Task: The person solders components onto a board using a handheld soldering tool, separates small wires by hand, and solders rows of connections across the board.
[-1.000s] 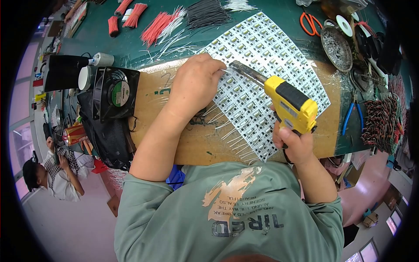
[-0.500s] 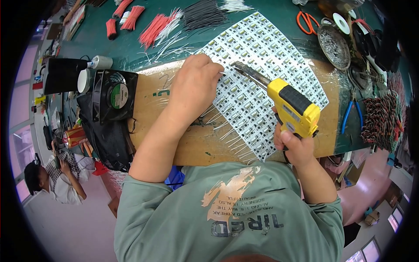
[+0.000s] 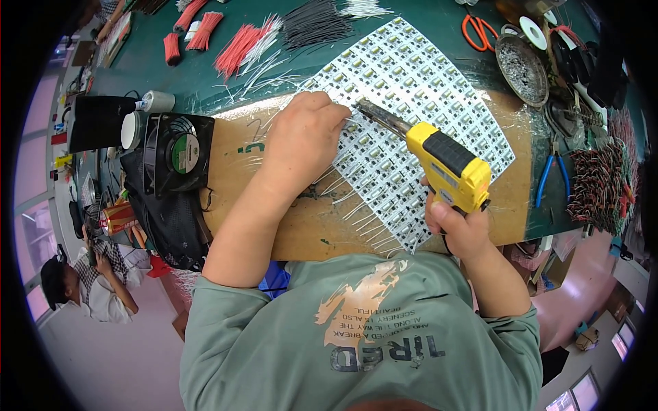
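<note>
A white panel of many small circuit boards (image 3: 439, 82) lies at a slant in front of me, with several thin white wires (image 3: 363, 219) sticking out along its lower left edge. My left hand (image 3: 301, 133) is over the panel's left side, thumb and fingers pinched on a thin white wire whose end shows just past the fingertips. Wrapped round the handle of a yellow and black soldering gun (image 3: 449, 164) is my right hand (image 3: 460, 226). The gun's dark tip points up and left, close to my left fingertips; whether it touches the panel is hard to see.
A black fan (image 3: 179, 154) stands left of the brown board (image 3: 274, 219). Red wires (image 3: 240, 49) and black wires (image 3: 315, 24) lie at the back. Right are orange scissors (image 3: 478, 33), a round metal dish (image 3: 522, 68), blue-handled pliers (image 3: 554, 175) and bundled wires (image 3: 600, 185). Another person (image 3: 92, 281) sits far left.
The soldering gun in my right hand has moved a little to the left, its tip nearer my left fingertips. My left hand stays almost in place, still pinching.
</note>
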